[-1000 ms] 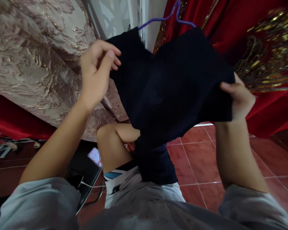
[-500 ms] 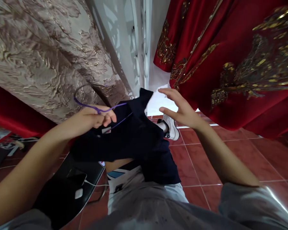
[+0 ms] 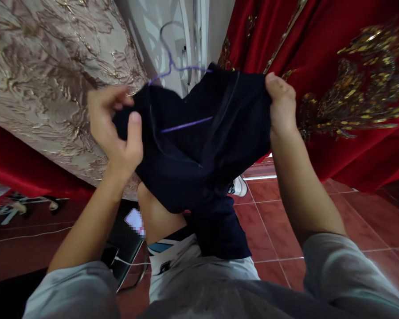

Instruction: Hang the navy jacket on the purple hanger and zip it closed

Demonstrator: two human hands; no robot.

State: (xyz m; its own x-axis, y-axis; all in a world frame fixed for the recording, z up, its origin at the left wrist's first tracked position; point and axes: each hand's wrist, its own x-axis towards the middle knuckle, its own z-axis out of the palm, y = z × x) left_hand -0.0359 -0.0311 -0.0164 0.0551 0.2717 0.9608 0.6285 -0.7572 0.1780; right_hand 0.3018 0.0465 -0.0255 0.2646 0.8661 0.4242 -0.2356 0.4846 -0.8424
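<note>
A dark navy V-neck shirt (image 3: 186,186) is spread out in front of me on a purple hanger (image 3: 171,66), whose hook points up and away. The hanger's lower bar shows through the neck opening. My right hand (image 3: 282,99) is closed on the shirt's right shoulder edge and pulls it sideways. At the opposite shoulder, my left hand (image 3: 116,124) is open, thumb and fingers apart around the cloth's edge; it is slightly blurred. More dark navy cloth (image 3: 219,235) lies over my thigh below the shirt.
Beige embossed fabric (image 3: 53,88) hangs at left, red fabric with gold sequins (image 3: 319,57) at right. A white door frame (image 3: 202,35) stands between them. By my left knee, a black seat (image 3: 129,252) carries a phone (image 3: 109,254) with a white cable. Red tiles (image 3: 272,221) cover the floor.
The hanger has swung upright, and the shirt has been raised and spread. My left hand has let go of the hanger and moved to the shoulder. My right hand has taken hold of the shirt.
</note>
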